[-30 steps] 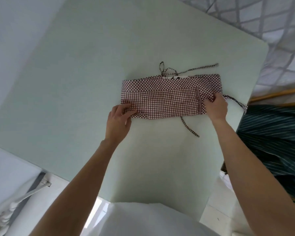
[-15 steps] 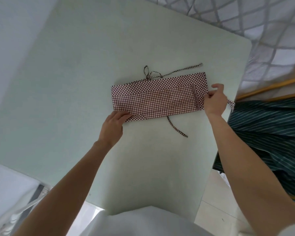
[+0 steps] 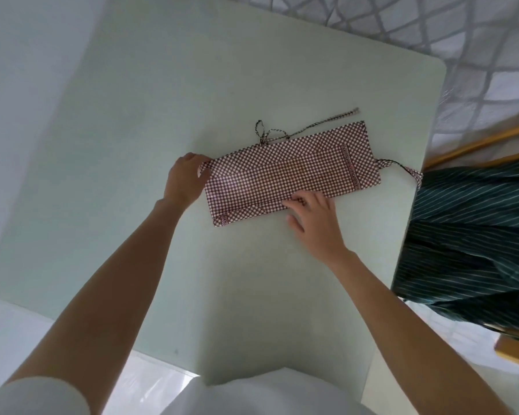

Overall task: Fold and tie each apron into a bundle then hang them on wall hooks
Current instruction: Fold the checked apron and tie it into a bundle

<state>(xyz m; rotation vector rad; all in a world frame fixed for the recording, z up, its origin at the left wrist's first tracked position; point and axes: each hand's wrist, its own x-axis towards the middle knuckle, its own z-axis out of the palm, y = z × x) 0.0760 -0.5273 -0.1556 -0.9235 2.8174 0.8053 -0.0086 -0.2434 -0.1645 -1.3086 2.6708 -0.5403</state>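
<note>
Checked apron (image 3: 294, 178), red-brown and white, is lying folded into a long narrow band at the centre of the pale green worktop (image 3: 132, 145), slanting slightly upward toward the right of the frame. A lace-trimmed strip is crossing the band near its right end, and a second bit of the same trim is showing at the lower left corner. 1 thin tie (image 3: 309, 127) is trailing off the band's upper edge, looped near the middle and running up to the right; a second tie (image 3: 402, 167) is reaching from the right end to the worktop's right edge.

At the band's left end, the left hand (image 3: 185, 179) is curling around the cloth, and its grip is pinching a small raised corner of fabric between thumb and fingers. Lower down, the right hand (image 3: 313, 218) is resting with its fingers spread and flat on the band's lower edge, a little right of centre, pressing down; its grip is open and is holding nothing.

In the right part of the frame, a dark green striped cloth (image 3: 474, 241) is hanging beside the worktop, over a wooden frame (image 3: 489, 139). Behind, in the upper right, a grey and white lattice-patterned fabric (image 3: 432, 28) is lying.
</note>
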